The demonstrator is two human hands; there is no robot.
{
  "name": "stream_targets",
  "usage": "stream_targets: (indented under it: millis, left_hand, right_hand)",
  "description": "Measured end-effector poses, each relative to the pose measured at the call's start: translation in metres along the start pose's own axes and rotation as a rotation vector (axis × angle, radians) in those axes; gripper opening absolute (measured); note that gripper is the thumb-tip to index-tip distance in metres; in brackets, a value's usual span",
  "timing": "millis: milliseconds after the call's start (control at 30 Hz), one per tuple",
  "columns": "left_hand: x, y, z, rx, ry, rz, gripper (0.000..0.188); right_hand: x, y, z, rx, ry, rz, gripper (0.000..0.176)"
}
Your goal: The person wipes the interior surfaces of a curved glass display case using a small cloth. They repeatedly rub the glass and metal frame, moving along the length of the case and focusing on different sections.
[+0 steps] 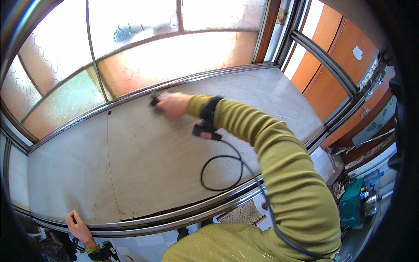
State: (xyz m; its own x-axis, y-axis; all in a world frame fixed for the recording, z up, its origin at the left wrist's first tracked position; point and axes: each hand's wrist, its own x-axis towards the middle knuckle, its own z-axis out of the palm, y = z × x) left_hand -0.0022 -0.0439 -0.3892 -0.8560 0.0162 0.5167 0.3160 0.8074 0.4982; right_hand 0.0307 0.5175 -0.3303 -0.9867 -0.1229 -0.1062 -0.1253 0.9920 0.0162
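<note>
My right hand (pixel 175 104) is blurred at the far side of a wide pale stone-like sill (pixel 157 163), close to the window track. Its fingers are closed around a small dark object (pixel 154 100), too smeared to name, held at the sill's surface. At lower left, my left hand (pixel 78 227) curls over the near metal track rail (pixel 157 223) of the sill. The sill bears faint streaks, brown specks and a thin seam, with a dark round spot (pixel 109 113) near the seam's far end.
Textured glass panes (pixel 183 55) rise behind the sill. A black cable (pixel 209 159) loops from a wrist-worn device (pixel 206 132) over the near rail. To the right are a metal frame (pixel 327 65) and an orange-brown door (pixel 330 95). A green box (pixel 350 206) stands lower right, beside a water jug (pixel 372 177).
</note>
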Motion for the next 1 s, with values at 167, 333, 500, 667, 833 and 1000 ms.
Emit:
stream_targets:
  millis: [167, 333, 500, 667, 833, 1000]
  left_hand:
    - [0.000, -0.009, 0.000, 0.013, 0.002, 0.020, 0.017]
    - [-0.004, -0.011, -0.002, 0.033, -0.011, 0.056, 0.017]
    - [-0.003, 0.000, -0.002, 0.042, 0.007, 0.064, 0.017]
    - [-0.003, 0.007, -0.004, 0.036, -0.029, -0.029, 0.017]
    - [-0.004, 0.003, 0.001, -0.005, 0.037, 0.052, 0.017]
    - [-0.003, -0.003, 0.001, 0.002, 0.026, 0.043, 0.015]
  right_hand:
    - [0.003, -0.037, 0.005, -0.008, 0.105, -0.228, 0.035]
    - [-0.072, 0.104, 0.010, -0.006, 0.066, 0.296, 0.034]
    - [-0.178, 0.213, 0.023, -0.149, -0.020, 0.836, 0.036]
    - [-0.154, 0.212, 0.023, -0.161, 0.011, 0.716, 0.027]
    - [-0.039, 0.083, 0.008, -0.115, 0.090, 0.182, 0.021]
    - [-0.020, 0.035, 0.014, 0.166, 0.289, -0.078, 0.023]
